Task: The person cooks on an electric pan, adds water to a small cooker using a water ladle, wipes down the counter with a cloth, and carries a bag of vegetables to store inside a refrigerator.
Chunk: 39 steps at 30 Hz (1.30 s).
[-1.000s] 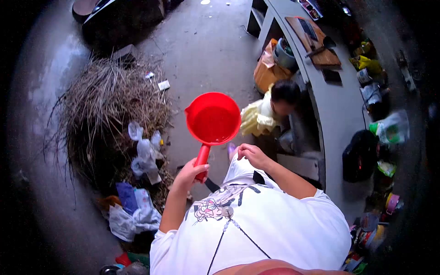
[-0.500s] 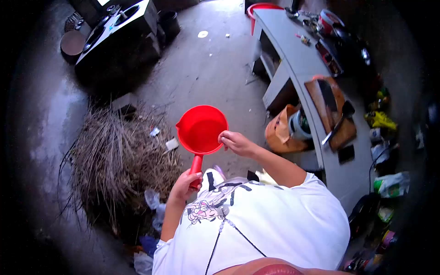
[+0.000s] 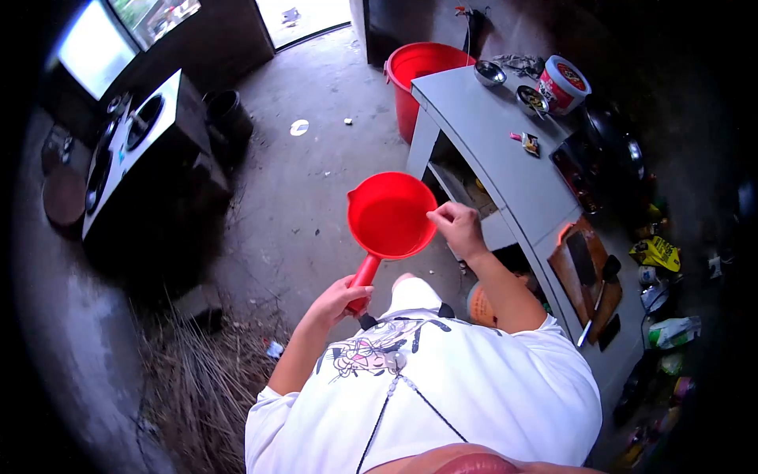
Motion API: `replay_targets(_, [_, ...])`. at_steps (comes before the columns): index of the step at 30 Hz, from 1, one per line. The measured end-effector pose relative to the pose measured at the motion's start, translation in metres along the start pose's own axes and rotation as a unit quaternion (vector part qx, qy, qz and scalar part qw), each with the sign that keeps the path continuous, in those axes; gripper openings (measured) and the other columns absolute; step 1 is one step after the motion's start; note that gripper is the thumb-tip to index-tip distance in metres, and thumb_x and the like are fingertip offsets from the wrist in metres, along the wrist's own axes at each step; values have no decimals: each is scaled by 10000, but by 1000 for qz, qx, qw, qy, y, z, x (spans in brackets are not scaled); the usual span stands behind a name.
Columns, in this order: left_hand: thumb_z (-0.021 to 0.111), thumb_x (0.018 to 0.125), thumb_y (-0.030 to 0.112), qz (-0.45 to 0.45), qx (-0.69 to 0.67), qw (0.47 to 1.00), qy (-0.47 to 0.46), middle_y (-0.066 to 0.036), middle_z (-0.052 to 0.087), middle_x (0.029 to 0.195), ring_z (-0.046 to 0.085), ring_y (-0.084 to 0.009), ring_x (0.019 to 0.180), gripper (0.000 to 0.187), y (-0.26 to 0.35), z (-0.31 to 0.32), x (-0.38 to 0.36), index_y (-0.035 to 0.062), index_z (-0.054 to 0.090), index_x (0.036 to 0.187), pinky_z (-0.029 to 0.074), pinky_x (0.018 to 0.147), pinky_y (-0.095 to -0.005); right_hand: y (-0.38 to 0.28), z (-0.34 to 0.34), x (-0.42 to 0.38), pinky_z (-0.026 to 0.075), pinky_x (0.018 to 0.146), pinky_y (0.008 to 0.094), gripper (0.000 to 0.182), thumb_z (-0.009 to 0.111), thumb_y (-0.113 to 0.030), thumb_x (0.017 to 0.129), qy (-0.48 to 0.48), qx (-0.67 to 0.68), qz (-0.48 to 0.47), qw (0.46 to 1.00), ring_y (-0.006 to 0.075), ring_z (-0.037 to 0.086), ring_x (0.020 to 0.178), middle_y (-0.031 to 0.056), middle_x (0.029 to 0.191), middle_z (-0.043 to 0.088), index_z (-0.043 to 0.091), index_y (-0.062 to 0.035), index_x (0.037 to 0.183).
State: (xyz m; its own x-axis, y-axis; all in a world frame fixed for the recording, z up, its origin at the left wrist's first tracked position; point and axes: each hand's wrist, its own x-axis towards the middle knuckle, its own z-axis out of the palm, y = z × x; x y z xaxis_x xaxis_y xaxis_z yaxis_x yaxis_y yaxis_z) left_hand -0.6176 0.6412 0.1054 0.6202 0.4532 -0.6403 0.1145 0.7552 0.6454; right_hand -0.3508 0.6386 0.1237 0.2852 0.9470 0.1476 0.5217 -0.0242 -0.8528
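Note:
A red plastic water dipper (image 3: 391,215) with a pouring lip is held level in front of my body. Its handle is wrapped by the fingers of my left hand (image 3: 335,302). At the far side of the bowl, my right hand (image 3: 459,227) pinches the right rim with thumb and fingers. The inside of the bowl shows plain red, and the handle slants down toward my shirt.
On my right runs a grey counter (image 3: 474,99) with a cutting board (image 3: 564,272), a knife (image 3: 596,308) and a white tub (image 3: 562,88). A large red bucket (image 3: 404,87) stands at its far end. Left are a stove (image 3: 178,99) and dry brushwood (image 3: 209,379).
I have moved forward over the floor: the counter and stove come nearer, and the doorway and the whole red bucket show. Both hands keep their hold on the dipper.

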Motion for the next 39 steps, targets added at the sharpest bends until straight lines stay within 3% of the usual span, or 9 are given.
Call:
replay_targets(5, [593, 728, 238, -38, 24, 999, -28, -36, 484, 630, 464, -102, 471, 350, 125, -48, 107, 22, 432, 951, 357, 403, -213, 47, 31, 153, 427, 639, 343, 424, 648, -291, 649, 185, -130, 8, 974, 233, 536, 703, 127, 738, 520, 518, -33, 960])
replay_targets(9, [565, 758, 291, -32, 50, 997, -50, -45, 508, 656, 505, -113, 524, 457, 235, -80, 172, 22, 381, 1079, 384, 425, -212, 79, 37, 288, 422, 718, 379, 290, 513, -151, 696, -32, -9, 55, 998, 325, 525, 848, 200, 885, 545, 505, 5, 940])
replay_targets(18, [521, 771, 221, -13, 19, 998, -53, -141, 539, 857, 553, -185, 635, 392, 443, -149, 355, 47, 374, 1090, 444, 479, -244, 115, 67, 537, 412, 708, 380, 245, 444, -70, 677, 76, 14, -20, 997, 331, 512, 803, 197, 831, 536, 511, 7, 900])
replay_targets(23, [539, 745, 168, -107, 62, 987, -104, -113, 521, 791, 508, -150, 567, 328, 571, -168, 469, 35, 395, 1007, 418, 453, -235, 174, 65, 661, 422, 685, 355, 271, 472, -95, 682, 65, 29, 57, 996, 294, 551, 766, 166, 801, 573, 528, -4, 931])
replay_targets(26, [555, 733, 141, -150, 130, 971, -132, -99, 515, 761, 504, -144, 555, 315, 630, -172, 546, 38, 399, 987, 414, 445, -229, 209, 39, 722, 444, 654, 253, 275, 448, -175, 822, -13, 96, 179, 979, 135, 547, 720, 51, 916, 559, 496, 7, 1023])
replay_targets(28, [586, 717, 133, -163, 149, 963, -154, -63, 506, 724, 498, -133, 548, 317, 663, -172, 605, 46, 416, 970, 415, 444, -227, 195, 8, 763, 413, 469, 225, 332, 455, -325, 820, 37, 41, 257, 965, 89, 487, 505, 34, 702, 565, 563, -11, 826])
replay_targets(32, [597, 708, 127, -137, 169, 956, -199, -68, 504, 720, 509, -147, 566, 276, 707, -153, 723, 25, 451, 919, 428, 487, -248, 232, -48, 843, 340, 466, 288, 341, 473, -306, 799, 232, -170, 211, 934, 133, 431, 459, 45, 477, 452, 503, -38, 591])
replay_targets(37, [593, 700, 108, -122, 177, 959, -185, -70, 505, 681, 507, -164, 559, 244, 760, -101, 834, 37, 461, 892, 431, 481, -275, 335, -106, 965, 422, 587, 304, 319, 520, -327, 749, 323, -172, 162, 916, 180, 531, 620, 78, 647, 549, 555, -42, 887])
replay_targets(39, [590, 702, 109, -134, 176, 956, -191, -69, 506, 678, 508, -167, 556, 241, 774, -86, 871, 42, 465, 896, 432, 475, -282, 357, -122, 1005, 438, 683, 343, 450, 553, -367, 709, 348, -312, 296, 833, 255, 554, 799, 116, 845, 576, 503, -62, 1037])
